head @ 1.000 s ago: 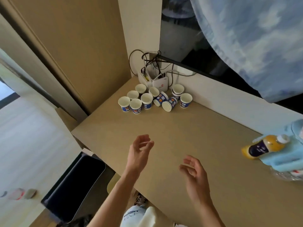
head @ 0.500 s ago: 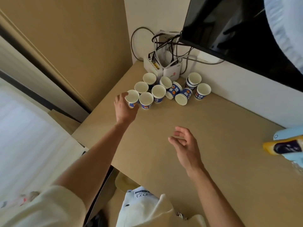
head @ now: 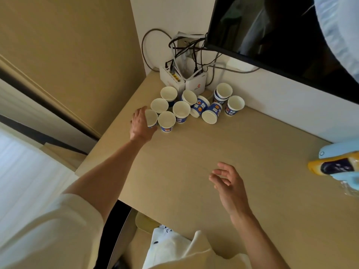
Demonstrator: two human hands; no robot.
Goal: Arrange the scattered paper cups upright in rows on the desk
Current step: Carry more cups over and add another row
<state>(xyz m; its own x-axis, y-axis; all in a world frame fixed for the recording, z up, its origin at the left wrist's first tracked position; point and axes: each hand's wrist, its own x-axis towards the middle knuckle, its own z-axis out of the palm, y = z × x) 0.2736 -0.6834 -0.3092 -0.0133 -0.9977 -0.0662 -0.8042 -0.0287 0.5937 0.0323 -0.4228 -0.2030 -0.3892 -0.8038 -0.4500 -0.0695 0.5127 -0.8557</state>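
Paper cup (head: 152, 117), leftmost on the table (head: 194, 150) — left grip (head: 142, 123) curled round it; right grip (head: 229, 184) hovers, fingers relaxed.

tabletop (head: 194, 152): light wood, tucked into a wall corner
cups (head: 181, 109): bunched near the back corner, mostly upright
tipped cups (head: 210, 112): two on their sides, mid-bunch
boxes (head: 196, 84): two white ones, right in the corner
bottle (head: 334, 166): far right edge, lying down
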